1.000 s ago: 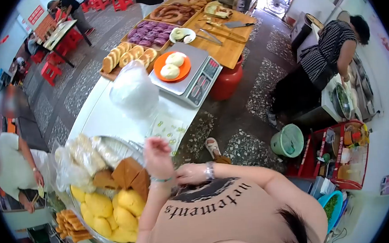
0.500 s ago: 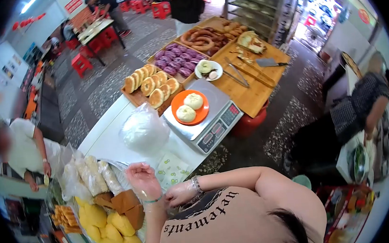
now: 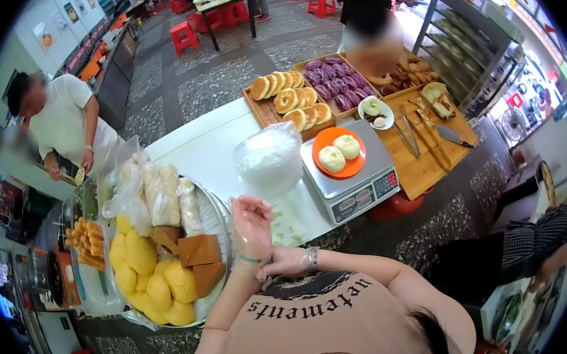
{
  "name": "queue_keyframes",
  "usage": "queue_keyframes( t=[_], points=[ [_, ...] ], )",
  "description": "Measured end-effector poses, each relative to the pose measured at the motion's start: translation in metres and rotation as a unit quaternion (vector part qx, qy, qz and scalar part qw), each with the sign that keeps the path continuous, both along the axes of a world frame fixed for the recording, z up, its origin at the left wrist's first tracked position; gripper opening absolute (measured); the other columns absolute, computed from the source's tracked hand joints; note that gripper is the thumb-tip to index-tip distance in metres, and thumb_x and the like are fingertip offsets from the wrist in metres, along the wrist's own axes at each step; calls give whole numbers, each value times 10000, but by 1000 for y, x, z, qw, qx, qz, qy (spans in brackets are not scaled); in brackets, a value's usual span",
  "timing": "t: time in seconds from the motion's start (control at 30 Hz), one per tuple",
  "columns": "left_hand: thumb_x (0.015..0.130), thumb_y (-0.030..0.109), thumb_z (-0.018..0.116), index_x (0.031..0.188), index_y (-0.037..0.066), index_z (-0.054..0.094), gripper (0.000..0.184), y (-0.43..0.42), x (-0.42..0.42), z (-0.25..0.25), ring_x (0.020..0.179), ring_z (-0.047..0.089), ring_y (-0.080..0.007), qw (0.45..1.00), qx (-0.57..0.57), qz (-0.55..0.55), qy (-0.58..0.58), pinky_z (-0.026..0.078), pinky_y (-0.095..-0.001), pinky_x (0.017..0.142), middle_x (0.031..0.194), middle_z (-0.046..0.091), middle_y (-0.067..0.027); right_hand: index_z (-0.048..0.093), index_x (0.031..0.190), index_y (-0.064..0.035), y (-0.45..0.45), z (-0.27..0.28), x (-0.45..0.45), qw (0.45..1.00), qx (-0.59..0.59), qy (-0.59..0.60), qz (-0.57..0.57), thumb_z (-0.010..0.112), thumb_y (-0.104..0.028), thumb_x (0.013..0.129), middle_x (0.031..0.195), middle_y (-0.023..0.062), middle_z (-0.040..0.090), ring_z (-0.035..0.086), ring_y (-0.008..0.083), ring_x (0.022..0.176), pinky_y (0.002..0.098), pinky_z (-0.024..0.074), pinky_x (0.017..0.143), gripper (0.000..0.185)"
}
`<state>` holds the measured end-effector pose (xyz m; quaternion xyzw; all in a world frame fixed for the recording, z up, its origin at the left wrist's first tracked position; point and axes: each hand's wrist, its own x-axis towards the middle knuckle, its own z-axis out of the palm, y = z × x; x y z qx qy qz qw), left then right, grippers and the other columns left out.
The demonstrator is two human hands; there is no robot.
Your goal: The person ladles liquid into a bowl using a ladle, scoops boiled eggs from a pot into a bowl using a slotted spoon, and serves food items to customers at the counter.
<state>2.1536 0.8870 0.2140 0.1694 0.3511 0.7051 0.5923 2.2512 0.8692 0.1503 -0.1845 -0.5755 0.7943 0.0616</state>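
My left hand (image 3: 252, 222) is raised palm up in a thin clear plastic glove, its fingers loosely bent and empty, with a green bracelet at the wrist. My right hand (image 3: 288, 262), also in clear plastic, is closed at the left wrist, where it seems to pinch the glove's cuff; its fingertips are partly hidden. Just beyond the hands lie a clear plastic bag bundle (image 3: 268, 158) and a green-patterned paper sheet (image 3: 288, 224). Two steamed buns (image 3: 332, 159) sit on an orange plate (image 3: 321, 139) on the digital scale (image 3: 357, 191).
Left of me a big round tray (image 3: 223, 211) holds yellow buns (image 3: 137, 253), brown cake (image 3: 200, 250) and wrapped rolls. Trays of flat cakes (image 3: 286, 100) and purple buns (image 3: 337, 81) line the far side. A knife (image 3: 455, 137) and tongs lie on the wooden board (image 3: 421, 175). Several people are around.
My view has turned left, so the table and scale appear further right. My right hand has moved up against the left wrist; the left hand stays raised.
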Motion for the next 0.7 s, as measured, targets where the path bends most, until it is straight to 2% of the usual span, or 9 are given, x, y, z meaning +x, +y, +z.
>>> queue_keyframes(
  t=[0.03,0.1,0.3,0.37,0.43,0.53,0.57,0.63,0.7],
  points=[
    [959,423,390,820,98,524,378,3,-4,3,687,504,-116,1000,0,4,0,422,-232,615,728,535,-28,590,1088,-14,-1,-5,-4,1000,-3,18,-7,620,-305,873,968,62,636,593,130,863,266,488,775,363],
    [955,429,389,808,106,530,382,8,-9,7,672,492,-128,994,-21,-3,-105,406,-244,591,712,526,-31,606,1064,-17,0,-2,-8,999,-5,34,-17,611,-313,876,937,62,644,606,133,825,265,496,751,351],
    [958,451,358,806,105,567,432,19,-33,-6,664,522,-165,985,52,-64,-150,419,-266,579,712,561,-55,622,988,-17,-1,15,-4,990,109,-62,-59,538,-263,908,767,81,629,582,147,682,285,486,654,271],
    [958,461,357,794,106,574,447,21,-30,-9,649,515,-161,987,30,-49,-151,413,-266,564,709,573,-56,621,963,-35,-9,0,-6,969,221,-39,-103,517,-219,905,735,95,612,567,158,661,300,476,634,220],
    [952,450,374,795,90,554,432,21,-25,-14,650,492,-150,992,20,8,-121,390,-262,545,690,546,-45,620,950,-46,-10,3,-5,968,218,-54,-117,519,-209,890,739,101,610,571,165,671,299,474,646,201],
    [978,450,320,836,83,530,446,17,-13,-4,641,482,-133,999,41,26,-2,390,-248,607,711,541,-38,619,927,-33,-9,0,-2,955,261,-11,-144,529,-204,876,735,111,605,575,164,687,295,471,664,201],
    [978,450,320,836,83,530,446,17,-10,-5,641,482,-133,999,45,9,-5,390,-248,607,711,541,-38,616,939,-36,-5,2,-1,961,256,-26,-103,524,-219,885,736,98,606,581,164,702,293,471,668,212],
    [986,430,307,847,67,519,443,17,-11,-8,639,471,-131,989,96,0,114,385,-248,606,727,542,-51,613,951,-39,-5,10,4,964,253,-42,-73,520,-234,893,737,85,607,586,163,716,292,471,671,223],
    [991,378,302,854,49,513,413,16,-10,-12,646,476,-133,977,134,2,167,394,-247,621,738,545,-58,583,1046,-21,-11,21,6,986,143,18,-86,519,-267,917,853,82,638,586,169,731,297,486,683,285]
  ],
)
